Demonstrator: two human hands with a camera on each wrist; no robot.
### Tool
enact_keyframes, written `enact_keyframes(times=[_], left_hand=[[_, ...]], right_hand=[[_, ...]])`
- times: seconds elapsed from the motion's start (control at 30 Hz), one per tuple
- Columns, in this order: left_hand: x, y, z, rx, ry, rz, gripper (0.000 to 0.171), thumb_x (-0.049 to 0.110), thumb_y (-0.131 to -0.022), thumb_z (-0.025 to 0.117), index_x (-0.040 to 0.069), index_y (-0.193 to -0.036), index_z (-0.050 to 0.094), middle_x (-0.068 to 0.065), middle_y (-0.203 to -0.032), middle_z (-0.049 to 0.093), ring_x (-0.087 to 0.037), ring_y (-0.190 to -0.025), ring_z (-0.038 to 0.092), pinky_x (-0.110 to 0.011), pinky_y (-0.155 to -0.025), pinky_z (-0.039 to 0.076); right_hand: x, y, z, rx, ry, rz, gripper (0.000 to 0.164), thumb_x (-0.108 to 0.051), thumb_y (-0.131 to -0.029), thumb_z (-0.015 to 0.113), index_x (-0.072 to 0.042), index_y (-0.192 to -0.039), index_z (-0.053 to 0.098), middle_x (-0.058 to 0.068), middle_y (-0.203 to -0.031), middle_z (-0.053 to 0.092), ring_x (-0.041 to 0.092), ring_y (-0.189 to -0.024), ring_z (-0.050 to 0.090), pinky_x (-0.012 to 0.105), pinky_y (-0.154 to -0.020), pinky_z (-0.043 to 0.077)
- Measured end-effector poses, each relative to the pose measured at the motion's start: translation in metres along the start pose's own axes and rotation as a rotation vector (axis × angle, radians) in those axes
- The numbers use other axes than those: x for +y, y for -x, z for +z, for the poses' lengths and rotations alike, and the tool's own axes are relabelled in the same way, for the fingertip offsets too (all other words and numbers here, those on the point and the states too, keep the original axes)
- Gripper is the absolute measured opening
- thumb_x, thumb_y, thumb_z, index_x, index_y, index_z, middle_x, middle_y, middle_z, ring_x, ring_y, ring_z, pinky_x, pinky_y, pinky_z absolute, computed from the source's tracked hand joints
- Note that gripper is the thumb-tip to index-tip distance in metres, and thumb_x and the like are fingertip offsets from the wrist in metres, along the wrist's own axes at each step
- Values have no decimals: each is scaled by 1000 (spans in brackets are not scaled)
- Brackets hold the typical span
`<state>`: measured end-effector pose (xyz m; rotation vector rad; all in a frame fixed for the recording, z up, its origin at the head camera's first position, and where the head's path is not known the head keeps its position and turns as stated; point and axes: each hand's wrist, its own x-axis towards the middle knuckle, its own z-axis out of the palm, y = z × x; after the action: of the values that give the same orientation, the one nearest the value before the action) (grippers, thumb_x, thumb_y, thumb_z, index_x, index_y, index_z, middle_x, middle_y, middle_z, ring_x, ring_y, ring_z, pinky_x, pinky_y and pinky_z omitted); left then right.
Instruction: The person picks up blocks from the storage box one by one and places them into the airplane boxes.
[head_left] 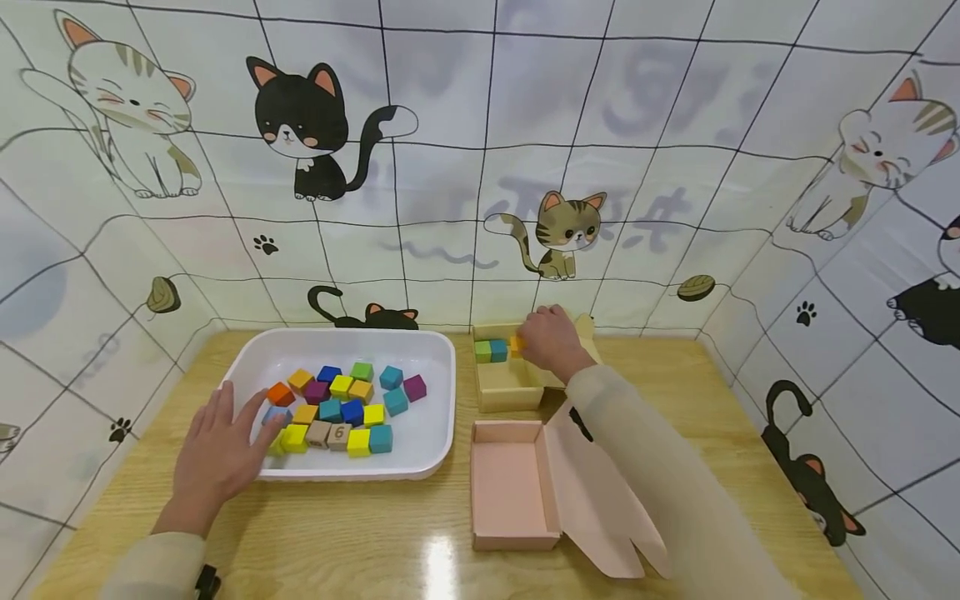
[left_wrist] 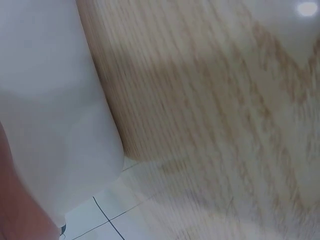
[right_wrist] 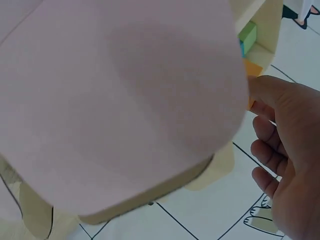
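Note:
My right hand [head_left: 553, 340] pinches an orange block [right_wrist: 253, 69] over the yellow box [head_left: 510, 400] at the back. Inside that box, a green block [head_left: 483, 352] and a teal block [head_left: 498, 351] sit side by side, just left of the orange one. My left hand [head_left: 221, 446] lies with spread fingers over the left rim of the white tray [head_left: 441, 417], its thumb reaching above the blocks there. Many coloured cubes fill the tray's middle, among them a red-orange block [head_left: 281, 394] and a wooden block with a 6 [head_left: 339, 437].
A pink box [head_left: 510, 492] with its lid [head_left: 600, 500] folded out to the right stands in front of the yellow box. The pink lid hides much of the right wrist view. A cat-patterned sheet [head_left: 450, 183] rises behind the wooden table [head_left: 360, 542].

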<state>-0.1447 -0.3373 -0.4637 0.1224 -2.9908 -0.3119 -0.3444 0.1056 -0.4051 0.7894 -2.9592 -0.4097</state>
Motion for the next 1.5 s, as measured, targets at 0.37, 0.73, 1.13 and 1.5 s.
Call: enact_keyframes(times=[0.37, 0.73, 1.13, 1.5], left_hand=[[6, -2, -2, 1, -2, 20, 67, 58, -93, 24, 12, -143, 28, -30, -150, 2, -47, -137, -3, -65, -108, 7], [8, -4, -3, 8, -15, 21, 69, 59, -92, 24, 13, -144, 27, -28, -150, 1, -45, -138, -6, -64, -108, 7], [8, -2, -2, 3, -12, 12, 68, 59, -93, 23, 14, -144, 26, -28, -150, 1, -45, -138, -6, -63, -109, 5], [-1, 1, 1, 3, -19, -4, 69, 59, -93, 23, 12, -143, 27, -29, -150, 1, -47, -138, -2, -63, -109, 6]], right_hand=[[2, -10, 10, -20, -10, 51, 12, -22, -84, 60, -19, -78, 69, 2, -81, 66, 23, -80, 53, 38, -81, 38], [-2, -16, 26, -57, 65, 82, 17, -15, -88, 53, -16, -79, 68, 3, -81, 64, 21, -77, 51, 35, -79, 36], [-4, -19, 33, -38, 105, 73, 17, -18, -88, 58, -18, -73, 67, 1, -75, 63, 19, -73, 48, 33, -72, 34], [-14, -16, 10, 46, -3, 26, 14, -36, -83, 65, -22, -80, 66, -2, -81, 61, 20, -78, 48, 34, -76, 35]])
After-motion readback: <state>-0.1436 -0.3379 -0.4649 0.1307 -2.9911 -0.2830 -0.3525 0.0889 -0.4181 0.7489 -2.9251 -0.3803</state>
